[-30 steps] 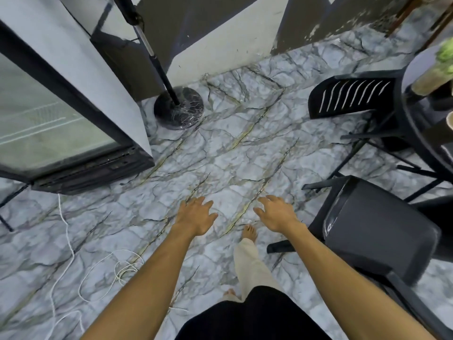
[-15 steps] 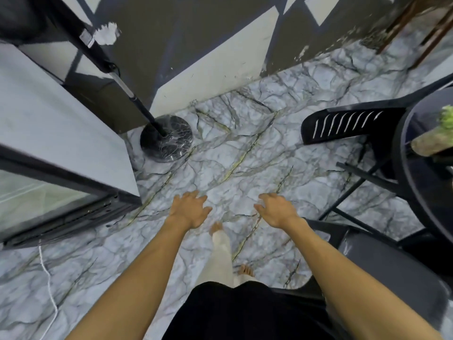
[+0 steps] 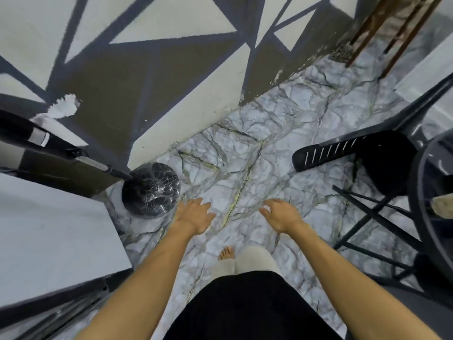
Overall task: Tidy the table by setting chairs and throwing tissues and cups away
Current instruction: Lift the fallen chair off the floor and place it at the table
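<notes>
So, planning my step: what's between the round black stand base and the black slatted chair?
Only bare marble floor between round black stand base and black slatted chair, head view.

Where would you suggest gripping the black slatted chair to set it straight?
Grip the top edge of the black slatted chair backrest with the right hand, coming from the open floor side; that slatted rim faces the person unobstructed, while the table crowds the seat.

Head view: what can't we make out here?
- Table: cut off by the right edge; whether cups or tissues sit on top cannot be told.
- Pale object on it: cropped by the edge, unidentifiable.
- Chair: seat and legs partly behind the table.
- Stand: its top runs out at the left edge.
- Left hand, right hand: open; palms face down, unseen.
</notes>
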